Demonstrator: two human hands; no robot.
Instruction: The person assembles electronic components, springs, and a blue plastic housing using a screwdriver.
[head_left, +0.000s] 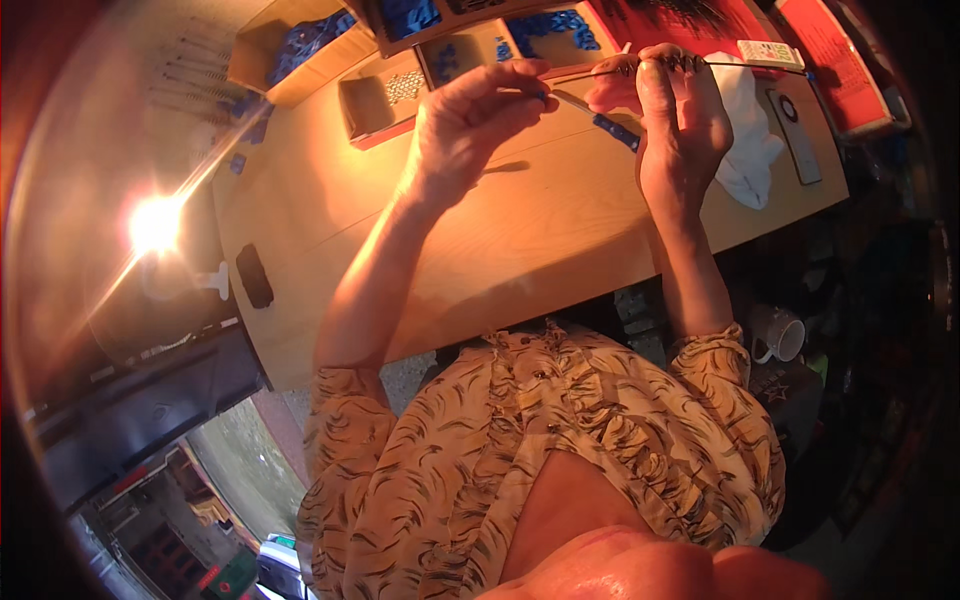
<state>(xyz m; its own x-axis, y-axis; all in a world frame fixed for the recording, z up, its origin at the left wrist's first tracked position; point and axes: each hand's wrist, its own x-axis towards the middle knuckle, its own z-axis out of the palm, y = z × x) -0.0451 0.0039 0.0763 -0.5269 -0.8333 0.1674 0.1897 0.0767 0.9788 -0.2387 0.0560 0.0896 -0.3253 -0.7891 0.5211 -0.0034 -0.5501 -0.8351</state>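
Observation:
My right hand (680,120) is closed round a thin dark rod (745,64), with the thumb along it. Dark coils like a spring (688,62) show on the rod at the fingers. The rod runs roughly level over the far side of the table, its right end near a small blue tip. To its left, my left hand (465,125) is closed in a pinch, and a small blue piece (543,96) shows at the fingertips. Beneath the hands, a tool with a blue handle (616,131) lies on the wooden table (520,225).
Cardboard boxes (290,90) with blue parts stand at the back, one compartment holding small metal pieces (405,87). A red box (835,65), a white cloth (745,165) and a flat grey device (795,140) are at right. A bright lamp (155,225) shines at left.

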